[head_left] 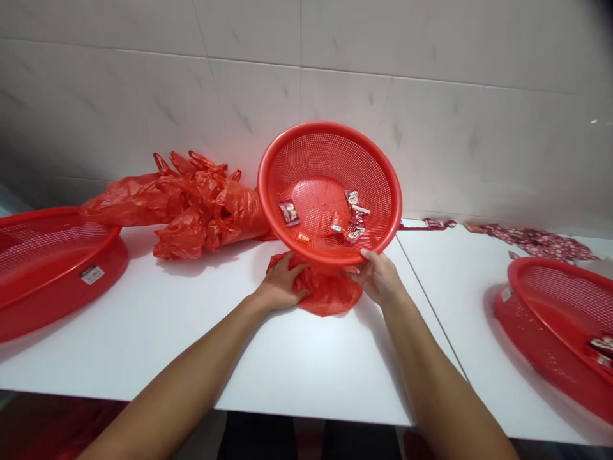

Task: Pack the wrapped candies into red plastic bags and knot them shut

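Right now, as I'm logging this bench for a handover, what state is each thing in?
Middle basket: tilted up on edge, rim in the right hand grip.
Sweets: wrapped, loose inside that basket.
Flat bag: crumpled, under the left hand.
Bag pile: crumpled, lying on the table.
Left basket: resting on the table, labelled.
Right basket: lying tilted, a few wrapped pieces inside.

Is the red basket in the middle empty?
No, a few small wrapped sweets lie inside the tilted basket.
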Action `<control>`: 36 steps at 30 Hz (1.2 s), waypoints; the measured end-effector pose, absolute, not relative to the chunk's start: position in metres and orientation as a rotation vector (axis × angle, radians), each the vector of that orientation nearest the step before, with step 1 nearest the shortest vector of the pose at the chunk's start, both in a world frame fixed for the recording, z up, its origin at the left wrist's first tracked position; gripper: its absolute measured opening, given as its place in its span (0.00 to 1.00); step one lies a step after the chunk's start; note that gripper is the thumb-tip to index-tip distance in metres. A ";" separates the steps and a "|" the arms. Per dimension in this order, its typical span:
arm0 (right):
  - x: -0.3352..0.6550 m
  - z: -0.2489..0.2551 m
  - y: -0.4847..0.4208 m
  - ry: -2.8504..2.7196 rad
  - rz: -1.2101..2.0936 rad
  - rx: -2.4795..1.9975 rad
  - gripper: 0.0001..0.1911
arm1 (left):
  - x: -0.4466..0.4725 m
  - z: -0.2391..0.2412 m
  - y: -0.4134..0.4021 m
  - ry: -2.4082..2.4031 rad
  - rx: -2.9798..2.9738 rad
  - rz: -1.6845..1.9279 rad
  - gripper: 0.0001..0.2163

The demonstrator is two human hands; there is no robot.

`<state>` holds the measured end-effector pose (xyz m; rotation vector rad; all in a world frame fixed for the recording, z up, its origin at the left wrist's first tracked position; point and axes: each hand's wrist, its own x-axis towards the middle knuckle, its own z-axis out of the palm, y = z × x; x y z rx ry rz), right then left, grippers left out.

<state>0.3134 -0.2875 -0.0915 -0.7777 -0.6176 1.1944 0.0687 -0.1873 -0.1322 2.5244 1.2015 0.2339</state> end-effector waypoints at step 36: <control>0.342 -0.160 -0.265 -0.861 0.414 -1.385 0.17 | 0.068 -0.137 -0.180 1.335 2.410 0.523 0.35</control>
